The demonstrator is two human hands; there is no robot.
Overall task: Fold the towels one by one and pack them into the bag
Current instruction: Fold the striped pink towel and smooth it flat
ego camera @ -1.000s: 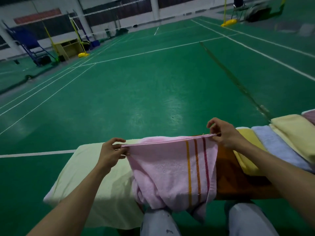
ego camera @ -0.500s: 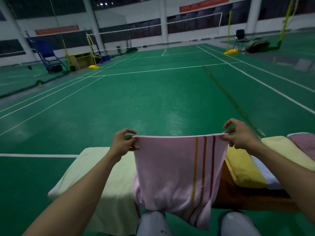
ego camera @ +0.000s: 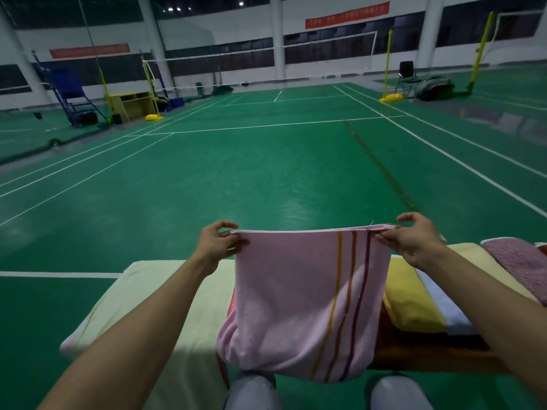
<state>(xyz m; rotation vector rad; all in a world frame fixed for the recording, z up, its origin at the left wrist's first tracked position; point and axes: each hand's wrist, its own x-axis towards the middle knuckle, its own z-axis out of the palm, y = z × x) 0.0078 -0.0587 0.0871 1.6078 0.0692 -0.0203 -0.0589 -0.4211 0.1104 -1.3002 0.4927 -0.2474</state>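
Above the bench (ego camera: 429,358), the pink towel (ego camera: 296,306) hangs, apparently doubled, from its top corners, pinched by the fingers (ego camera: 234,243) of the left hand (ego camera: 217,242) and right hand (ego camera: 414,238), so hold that edge level and taut, bring corner squarely to corner, then lay it flat.

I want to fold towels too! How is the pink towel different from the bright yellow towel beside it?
The pink towel hangs in the air, pinched at its top corners by the left hand and right hand; the bright yellow towel lies folded on the bench. The pink towel has three stripes; the bright yellow towel looks plain. Both are towels.
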